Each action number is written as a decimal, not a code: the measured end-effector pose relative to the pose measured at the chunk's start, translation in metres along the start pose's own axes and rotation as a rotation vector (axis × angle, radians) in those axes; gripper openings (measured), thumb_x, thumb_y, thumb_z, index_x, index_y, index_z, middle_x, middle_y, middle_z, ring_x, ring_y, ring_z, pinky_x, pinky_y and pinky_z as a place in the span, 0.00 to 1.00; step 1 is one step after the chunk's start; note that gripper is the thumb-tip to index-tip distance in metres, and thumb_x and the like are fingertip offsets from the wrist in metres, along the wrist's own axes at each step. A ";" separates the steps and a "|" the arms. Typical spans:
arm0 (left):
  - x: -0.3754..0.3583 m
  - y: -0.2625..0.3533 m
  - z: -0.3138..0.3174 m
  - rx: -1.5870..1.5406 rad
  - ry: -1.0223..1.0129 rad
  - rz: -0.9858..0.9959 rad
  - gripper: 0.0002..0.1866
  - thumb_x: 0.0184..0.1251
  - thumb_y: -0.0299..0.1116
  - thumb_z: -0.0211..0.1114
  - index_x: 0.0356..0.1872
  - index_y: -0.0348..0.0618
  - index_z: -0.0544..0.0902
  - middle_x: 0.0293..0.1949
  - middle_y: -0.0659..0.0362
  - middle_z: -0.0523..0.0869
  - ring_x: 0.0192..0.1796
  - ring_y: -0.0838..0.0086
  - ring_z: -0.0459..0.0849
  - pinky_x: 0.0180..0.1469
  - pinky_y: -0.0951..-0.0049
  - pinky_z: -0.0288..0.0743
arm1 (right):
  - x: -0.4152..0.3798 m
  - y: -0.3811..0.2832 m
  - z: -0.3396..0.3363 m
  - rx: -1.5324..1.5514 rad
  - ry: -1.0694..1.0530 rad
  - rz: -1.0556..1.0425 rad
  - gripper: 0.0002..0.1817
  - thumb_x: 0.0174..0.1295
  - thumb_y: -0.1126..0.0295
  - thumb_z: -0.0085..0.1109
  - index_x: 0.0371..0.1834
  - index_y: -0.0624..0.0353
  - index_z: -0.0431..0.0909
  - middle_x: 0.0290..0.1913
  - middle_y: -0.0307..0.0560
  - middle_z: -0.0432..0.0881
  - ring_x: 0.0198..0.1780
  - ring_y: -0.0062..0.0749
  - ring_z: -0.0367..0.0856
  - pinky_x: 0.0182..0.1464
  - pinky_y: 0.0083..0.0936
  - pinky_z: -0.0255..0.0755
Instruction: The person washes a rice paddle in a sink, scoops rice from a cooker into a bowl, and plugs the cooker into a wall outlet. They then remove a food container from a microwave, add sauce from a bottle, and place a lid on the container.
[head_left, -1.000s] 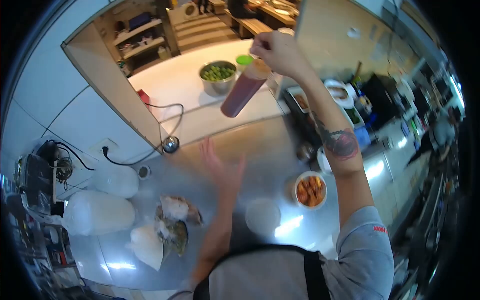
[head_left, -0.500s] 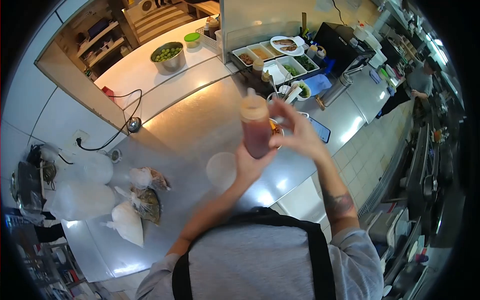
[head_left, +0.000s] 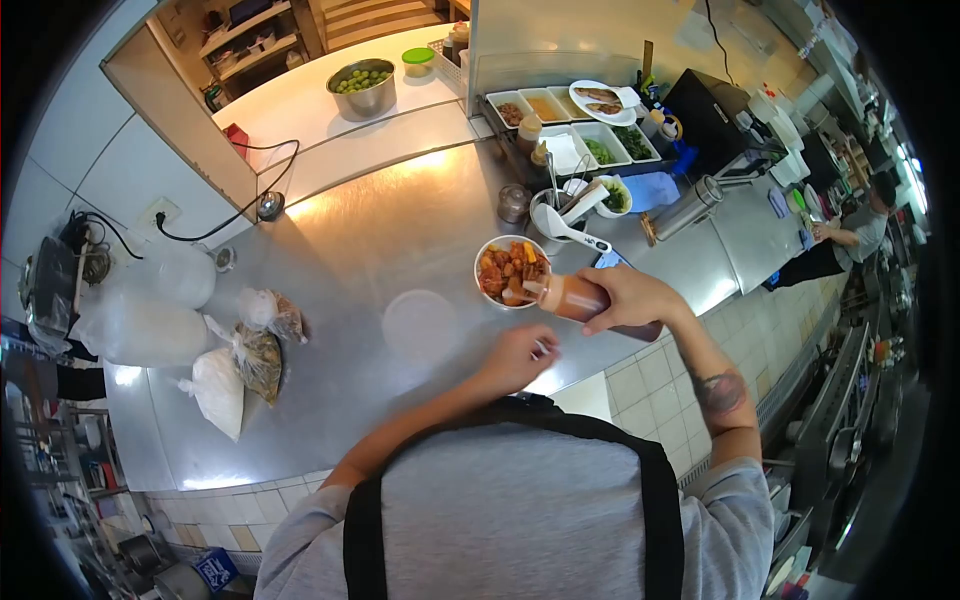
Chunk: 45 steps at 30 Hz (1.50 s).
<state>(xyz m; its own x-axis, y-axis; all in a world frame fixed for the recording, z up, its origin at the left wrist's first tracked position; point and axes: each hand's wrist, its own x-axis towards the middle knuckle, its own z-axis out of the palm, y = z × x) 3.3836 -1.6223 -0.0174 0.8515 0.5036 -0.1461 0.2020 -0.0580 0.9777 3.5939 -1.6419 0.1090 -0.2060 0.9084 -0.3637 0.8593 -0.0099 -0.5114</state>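
Observation:
My right hand is wrapped round a squeeze bottle of reddish-brown sauce. The bottle is tipped nearly level, its nozzle pointing left over the rim of a white bowl. Chunks of reddish-brown food with some yellow pieces fill that bowl. Just below the bowl, my left hand is closed with curled fingers, apart from the bottle. Something small and pale shows at its fingertips, too small to name. A clear round plastic lid lies on the steel counter left of the bowl.
Bags of dry goods and large plastic-wrapped bundles sit at the left. Behind the bowl are a glass jar, a pot with utensils and ingredient trays. A steel pot of green fruit stands on the ledge. Another person stands far right.
The bottle has gone from upright in my left hand to tipped over the bowl in my right hand. My left hand has let go of it and drawn lower. The view has shifted.

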 end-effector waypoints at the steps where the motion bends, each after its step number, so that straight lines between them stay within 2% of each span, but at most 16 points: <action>1: -0.004 0.002 -0.004 0.059 0.245 0.027 0.17 0.51 0.30 0.68 0.42 0.39 0.76 0.40 0.51 0.81 0.41 0.63 0.81 0.45 0.64 0.74 | 0.001 0.003 -0.009 -0.073 -0.052 -0.095 0.39 0.37 0.53 0.72 0.52 0.64 0.71 0.39 0.56 0.80 0.40 0.46 0.79 0.44 0.31 0.71; 2: -0.007 0.007 -0.008 0.119 0.491 0.052 0.17 0.50 0.28 0.68 0.42 0.38 0.76 0.38 0.51 0.81 0.39 0.63 0.81 0.42 0.65 0.75 | 0.001 -0.005 -0.023 -0.075 -0.143 -0.077 0.38 0.36 0.53 0.72 0.51 0.63 0.71 0.38 0.55 0.80 0.40 0.47 0.79 0.44 0.31 0.71; 3: -0.006 0.014 -0.015 0.116 0.499 0.050 0.17 0.50 0.28 0.68 0.42 0.38 0.76 0.38 0.51 0.81 0.39 0.63 0.81 0.42 0.65 0.75 | 0.001 -0.009 -0.031 -0.079 -0.148 -0.082 0.38 0.36 0.53 0.72 0.51 0.63 0.71 0.38 0.55 0.80 0.40 0.47 0.79 0.44 0.31 0.71; 5: 0.001 0.035 -0.030 0.470 0.878 0.490 0.17 0.49 0.27 0.67 0.42 0.40 0.76 0.38 0.52 0.80 0.37 0.62 0.81 0.38 0.65 0.75 | 0.002 -0.013 -0.041 -0.056 -0.218 -0.128 0.37 0.36 0.53 0.73 0.49 0.63 0.72 0.36 0.56 0.80 0.39 0.47 0.79 0.42 0.31 0.71; 6: 0.002 0.028 -0.027 0.467 0.886 0.482 0.17 0.49 0.27 0.67 0.42 0.40 0.76 0.38 0.52 0.80 0.37 0.62 0.81 0.38 0.65 0.75 | 0.003 -0.013 -0.043 -0.059 -0.228 -0.132 0.37 0.36 0.53 0.73 0.49 0.63 0.72 0.36 0.56 0.80 0.39 0.47 0.79 0.42 0.31 0.71; 8: 0.011 0.006 -0.023 0.352 0.614 0.585 0.14 0.55 0.29 0.64 0.43 0.38 0.76 0.34 0.51 0.80 0.34 0.60 0.81 0.35 0.65 0.74 | 0.007 -0.013 -0.049 -0.122 -0.232 -0.090 0.35 0.37 0.51 0.72 0.45 0.64 0.74 0.34 0.56 0.80 0.37 0.48 0.79 0.40 0.32 0.71; 9: 0.013 -0.003 -0.017 0.352 0.618 0.586 0.14 0.55 0.29 0.64 0.43 0.38 0.76 0.34 0.51 0.80 0.34 0.60 0.81 0.35 0.65 0.74 | 0.010 -0.010 -0.050 -0.126 -0.233 -0.092 0.35 0.37 0.51 0.72 0.45 0.64 0.74 0.34 0.56 0.80 0.37 0.48 0.79 0.40 0.32 0.71; 11: 0.013 -0.009 -0.001 0.039 0.385 0.172 0.09 0.65 0.31 0.55 0.40 0.35 0.75 0.28 0.53 0.81 0.31 0.67 0.81 0.36 0.69 0.74 | 0.017 0.001 -0.046 -0.108 -0.254 0.008 0.33 0.38 0.48 0.70 0.40 0.65 0.76 0.32 0.56 0.81 0.36 0.49 0.79 0.38 0.33 0.70; 15: 0.022 -0.001 0.012 0.043 0.283 -0.029 0.15 0.71 0.37 0.47 0.36 0.34 0.76 0.22 0.54 0.80 0.24 0.70 0.79 0.28 0.70 0.73 | 0.037 0.010 -0.034 -0.224 -0.270 0.082 0.32 0.38 0.46 0.68 0.37 0.65 0.78 0.32 0.58 0.81 0.37 0.49 0.80 0.39 0.34 0.71; 17: 0.030 0.000 0.022 -0.142 0.193 -0.115 0.19 0.72 0.40 0.43 0.32 0.34 0.75 0.18 0.54 0.79 0.17 0.73 0.76 0.21 0.73 0.69 | 0.051 0.002 -0.031 -0.373 -0.323 0.189 0.30 0.38 0.48 0.69 0.34 0.66 0.80 0.32 0.60 0.81 0.37 0.49 0.81 0.40 0.36 0.72; 18: 0.035 -0.001 0.025 -0.146 0.195 -0.118 0.19 0.72 0.40 0.43 0.32 0.34 0.75 0.18 0.54 0.79 0.17 0.73 0.76 0.21 0.73 0.69 | 0.058 -0.002 -0.029 -0.373 -0.329 0.188 0.30 0.38 0.48 0.69 0.34 0.66 0.80 0.32 0.60 0.81 0.37 0.49 0.81 0.40 0.36 0.72; 20: 0.045 -0.005 0.031 -0.390 0.163 -0.219 0.20 0.72 0.40 0.42 0.32 0.32 0.75 0.18 0.52 0.79 0.13 0.74 0.74 0.18 0.75 0.67 | 0.071 -0.006 -0.026 -0.501 -0.417 0.250 0.30 0.37 0.49 0.69 0.33 0.66 0.81 0.32 0.61 0.82 0.36 0.49 0.82 0.40 0.36 0.74; 24: 0.055 -0.010 0.033 -0.465 0.188 -0.205 0.21 0.72 0.40 0.41 0.33 0.31 0.74 0.18 0.51 0.79 0.13 0.73 0.74 0.18 0.75 0.68 | 0.091 -0.012 -0.027 -0.569 -0.471 0.243 0.30 0.36 0.49 0.70 0.33 0.67 0.81 0.32 0.61 0.82 0.35 0.49 0.82 0.39 0.36 0.75; 33: 0.072 -0.008 0.024 -0.618 0.290 -0.231 0.19 0.73 0.41 0.40 0.35 0.32 0.71 0.19 0.50 0.79 0.13 0.73 0.74 0.15 0.76 0.63 | 0.109 -0.018 -0.032 -0.564 -0.351 0.210 0.29 0.35 0.51 0.71 0.31 0.69 0.81 0.32 0.60 0.82 0.33 0.51 0.82 0.38 0.37 0.75; 39: 0.091 -0.002 0.028 -0.675 0.220 -0.239 0.19 0.73 0.41 0.40 0.35 0.32 0.72 0.19 0.50 0.79 0.12 0.72 0.75 0.14 0.77 0.62 | 0.093 0.015 -0.038 -0.563 -0.271 0.264 0.29 0.33 0.51 0.71 0.29 0.68 0.82 0.29 0.61 0.82 0.33 0.51 0.81 0.37 0.37 0.75; 45: 0.077 -0.003 0.042 -0.597 0.094 -0.258 0.21 0.72 0.42 0.41 0.33 0.32 0.73 0.19 0.50 0.81 0.12 0.72 0.76 0.15 0.75 0.65 | 0.070 0.017 -0.028 -0.536 -0.325 0.269 0.28 0.33 0.50 0.71 0.29 0.65 0.82 0.28 0.58 0.82 0.32 0.50 0.81 0.37 0.38 0.74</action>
<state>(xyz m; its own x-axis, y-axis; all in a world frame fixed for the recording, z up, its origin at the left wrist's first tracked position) 3.4686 -1.6193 -0.0380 0.7603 0.5121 -0.3997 0.0675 0.5496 0.8327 3.6077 -1.5669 0.0965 -0.0111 0.7310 -0.6823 0.9962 0.0670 0.0556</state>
